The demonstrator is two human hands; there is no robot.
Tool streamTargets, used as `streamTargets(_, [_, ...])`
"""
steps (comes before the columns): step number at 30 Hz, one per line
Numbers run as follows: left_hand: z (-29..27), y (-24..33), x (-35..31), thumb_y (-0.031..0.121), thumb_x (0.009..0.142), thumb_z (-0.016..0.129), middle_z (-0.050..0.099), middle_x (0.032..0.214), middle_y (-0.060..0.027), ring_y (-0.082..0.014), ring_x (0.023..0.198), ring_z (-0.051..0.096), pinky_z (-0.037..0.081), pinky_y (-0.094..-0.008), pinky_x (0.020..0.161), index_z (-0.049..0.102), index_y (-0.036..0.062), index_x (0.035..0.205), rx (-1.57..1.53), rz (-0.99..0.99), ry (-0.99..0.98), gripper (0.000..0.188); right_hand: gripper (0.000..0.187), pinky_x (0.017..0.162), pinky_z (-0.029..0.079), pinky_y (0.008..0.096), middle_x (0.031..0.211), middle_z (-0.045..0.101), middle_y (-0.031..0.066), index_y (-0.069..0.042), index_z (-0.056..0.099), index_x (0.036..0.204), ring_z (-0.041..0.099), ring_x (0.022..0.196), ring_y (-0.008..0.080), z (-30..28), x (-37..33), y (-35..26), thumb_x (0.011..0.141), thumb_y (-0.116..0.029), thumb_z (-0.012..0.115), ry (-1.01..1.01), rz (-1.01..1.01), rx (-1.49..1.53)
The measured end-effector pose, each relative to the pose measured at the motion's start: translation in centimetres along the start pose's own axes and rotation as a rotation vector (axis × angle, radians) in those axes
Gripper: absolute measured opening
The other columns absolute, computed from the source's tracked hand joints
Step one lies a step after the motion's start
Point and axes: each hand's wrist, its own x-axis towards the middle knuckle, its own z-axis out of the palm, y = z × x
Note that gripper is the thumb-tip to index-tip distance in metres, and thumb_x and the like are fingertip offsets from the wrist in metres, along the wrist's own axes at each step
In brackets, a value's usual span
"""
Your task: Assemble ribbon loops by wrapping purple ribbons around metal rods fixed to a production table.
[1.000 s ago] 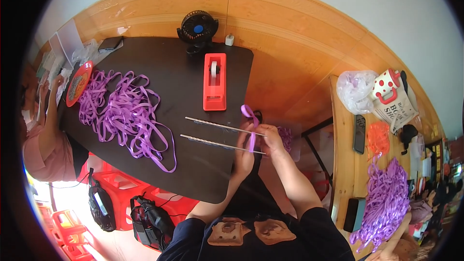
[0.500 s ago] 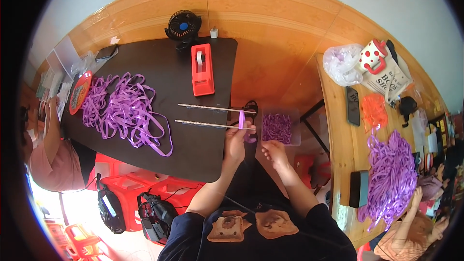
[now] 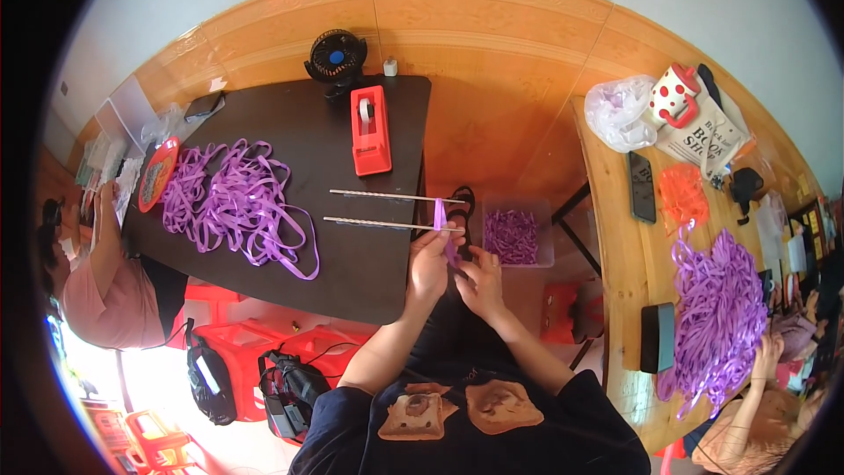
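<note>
Two thin, pale metal chopsticks (image 3: pixel 387 196) lie side by side, their ends sticking out past the right edge of the dark table. A strip of purple ribbon (image 3: pixel 440 213) loops around both near those ends. My left hand (image 3: pixel 427 271) is closed on the ribbon at the nearer chopstick. The ribbon's short tail hangs between my hands. At that tail are the bent fingers of my right hand (image 3: pixel 483 285), closed on it as far as I can see; the fingertips show only in part.
A tangled pile of purple ribbon (image 3: pixel 233 202) lies on the dark table, near a red tape dispenser (image 3: pixel 370 136) and a black fan (image 3: pixel 337 60). Below is a clear bin (image 3: pixel 544 251) of short purple pieces. The wooden table (image 3: pixel 615 273) at right bears more ribbon (image 3: pixel 719 321). People sit at both sides.
My right hand has moved left from beside the bin to the ribbon's tail, its fingers less tightly curled. My left hand stays at the chopsticks. The whole view has shifted slightly.
</note>
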Motion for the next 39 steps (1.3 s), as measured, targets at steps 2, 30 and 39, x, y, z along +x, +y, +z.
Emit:
streamTargets(2, [0.0,0.0,-0.1,0.009,0.093,0.056,0.067,0.097,-0.0153,-0.0217,0.088,0.063,0.05,-0.0323,0.084,0.062,-0.0043,0.108,-0.028,0.01,0.01,0.021,0.019,0.087,0.041,0.0439,0.116,0.054,0.018,-0.006,0.066,0.091,0.05,0.104,0.0362,-0.3,-0.9,0.1,0.073,-0.012,0.07,-0.023,0.008,0.001])
streamTargets(30, [-4.3,-0.8,-8.0,0.009,0.092,0.059,0.066,0.086,-0.0043,-0.0087,0.082,0.06,0.046,-0.0221,0.077,0.065,0.0004,0.096,0.313,0.008,0.025,0.011,0.046,0.098,0.036,0.0407,0.129,0.05,0.0165,-0.005,0.061,0.115,0.048,0.114,0.0317,-1.7,-4.7,-4.7,0.07,0.002,0.07,-0.269,0.028,0.531])
streamTargets(39, [-4.9,-1.0,-8.1,0.012,0.092,0.06,0.065,0.082,-0.0037,-0.0082,0.078,0.058,0.045,-0.0216,0.073,0.068,0.0003,0.097,0.391,-0.015,0.033,0.015,0.032,0.075,0.047,0.032,0.097,0.061,0.0133,0.0,0.063,0.099,0.059,0.085,0.0256,-2.4,1.6,-5.1,0.071,0.015,0.059,0.227,-0.069,0.307])
